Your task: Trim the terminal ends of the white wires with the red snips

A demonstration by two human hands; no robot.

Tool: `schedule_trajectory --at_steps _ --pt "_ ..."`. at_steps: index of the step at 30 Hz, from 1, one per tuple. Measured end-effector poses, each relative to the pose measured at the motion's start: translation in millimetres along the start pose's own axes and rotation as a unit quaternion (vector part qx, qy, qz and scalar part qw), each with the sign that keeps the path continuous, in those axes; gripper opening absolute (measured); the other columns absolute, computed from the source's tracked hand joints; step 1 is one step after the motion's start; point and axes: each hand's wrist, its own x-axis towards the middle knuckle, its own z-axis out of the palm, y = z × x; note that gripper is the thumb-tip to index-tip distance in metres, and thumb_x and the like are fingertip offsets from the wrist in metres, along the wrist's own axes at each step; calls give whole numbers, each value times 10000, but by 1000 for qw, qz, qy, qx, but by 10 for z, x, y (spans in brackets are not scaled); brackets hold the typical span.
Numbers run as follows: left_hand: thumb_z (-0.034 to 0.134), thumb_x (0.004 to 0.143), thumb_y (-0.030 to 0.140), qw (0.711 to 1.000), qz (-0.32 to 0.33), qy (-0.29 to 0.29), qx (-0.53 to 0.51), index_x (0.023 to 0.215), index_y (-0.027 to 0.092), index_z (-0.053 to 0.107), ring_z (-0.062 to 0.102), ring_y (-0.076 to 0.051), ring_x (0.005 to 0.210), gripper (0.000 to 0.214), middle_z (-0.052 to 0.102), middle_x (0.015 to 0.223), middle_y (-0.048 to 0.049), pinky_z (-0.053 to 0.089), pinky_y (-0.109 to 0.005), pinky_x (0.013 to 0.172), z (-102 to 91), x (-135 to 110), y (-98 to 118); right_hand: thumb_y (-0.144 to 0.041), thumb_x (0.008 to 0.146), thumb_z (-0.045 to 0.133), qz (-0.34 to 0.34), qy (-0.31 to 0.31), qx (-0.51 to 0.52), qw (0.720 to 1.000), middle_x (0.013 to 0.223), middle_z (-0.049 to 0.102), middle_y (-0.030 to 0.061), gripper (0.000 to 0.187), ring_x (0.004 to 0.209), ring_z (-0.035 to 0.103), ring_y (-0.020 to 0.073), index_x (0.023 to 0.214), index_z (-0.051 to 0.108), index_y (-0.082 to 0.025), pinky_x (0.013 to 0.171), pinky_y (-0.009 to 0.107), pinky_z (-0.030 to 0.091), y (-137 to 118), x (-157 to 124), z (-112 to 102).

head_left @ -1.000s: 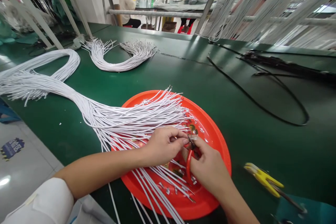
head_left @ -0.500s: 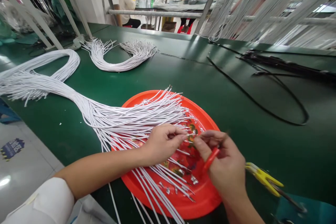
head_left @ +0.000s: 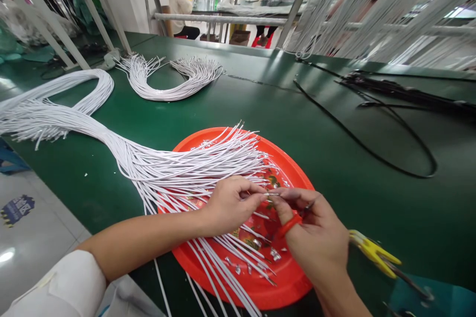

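A round red tray (head_left: 297,173) lies on the green table (head_left: 223,109), with the ends of a big bundle of white wires (head_left: 167,168) fanned over it. My left hand (head_left: 232,205) pinches the tip of one white wire above the tray. My right hand (head_left: 316,237) meets it fingertip to fingertip and grips a small red-handled cutter (head_left: 288,225) in its palm, thumb and forefinger touching the same wire tip. Small cut bits (head_left: 275,255) lie scattered in the tray.
A yellow-handled tool (head_left: 374,252) lies right of the tray. Black cables (head_left: 390,124) loop across the right of the table. Two more white wire bundles (head_left: 171,79) lie at the back left. Hanging white wires fill the top right; two people sit at a far table.
My right hand turned the red cutter from upright at the wire tip into its palm, swung slightly right, then brought its fingertips back to the wire tip. My left hand barely moved.
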Motion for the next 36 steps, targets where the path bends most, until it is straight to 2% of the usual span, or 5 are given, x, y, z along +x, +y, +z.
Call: schedule_trajectory --at_steps 8,13,18,30,36 --pt "548 777 193 1000 7 -10 8 796 162 686 551 -117 693 143 643 743 -16 421 -218 640 -20 11 14 -212 727 500 -136 -8 -141 980 778 669 41 110 700 625 193 811 569 -227 641 317 478 -75 18 -52" --pt "571 768 208 1000 -8 -12 -8 800 151 692 548 -112 676 137 642 739 -19 412 -213 617 -25 24 16 -271 733 588 -40 6 -23 999 785 653 40 97 737 635 184 799 540 -220 652 308 503 -65 13 -9" --pt "578 767 212 1000 0 4 -12 792 146 695 546 -106 640 137 647 712 -18 415 -211 603 -37 28 44 -257 672 676 21 45 128 991 736 651 23 195 694 651 178 779 519 -211 667 332 529 -133 27 31" --pt "572 764 228 1000 17 11 1 809 169 700 565 -125 685 148 650 734 -26 431 -231 638 -5 9 -13 -277 701 651 34 33 64 997 800 636 30 168 756 613 173 790 524 -212 686 313 486 -31 -32 66" --pt "566 761 210 1000 24 7 15 782 166 692 547 -125 696 135 643 733 -24 415 -227 647 -8 4 7 -239 709 627 47 22 87 995 818 633 34 139 759 603 166 742 494 -214 658 291 477 -6 -55 68"
